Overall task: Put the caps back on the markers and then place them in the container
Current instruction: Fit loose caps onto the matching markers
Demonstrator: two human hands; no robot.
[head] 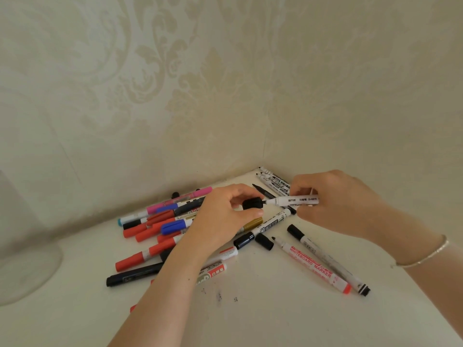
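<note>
My left hand (pixel 225 211) pinches a black cap (pixel 252 204) between thumb and fingers. My right hand (pixel 333 201) grips a white marker (pixel 293 200) held level, its tip pointing left into the mouth of the cap. Beneath my hands a pile of markers (pixel 160 226) in red, blue, pink and black lies on the white table (pixel 275 309). A loose black cap (pixel 264 242) lies by an uncapped red-lettered whiteboard marker (pixel 310 265). A clear container (pixel 25 259) stands at the far left, blurred.
Several uncapped white markers (pixel 273 182) lie in the far corner against the patterned walls. A black-capped white marker (pixel 328 259) lies at the right. Ink smudges (pixel 219 296) mark the table near me. A bracelet (pixel 426 254) circles my right wrist.
</note>
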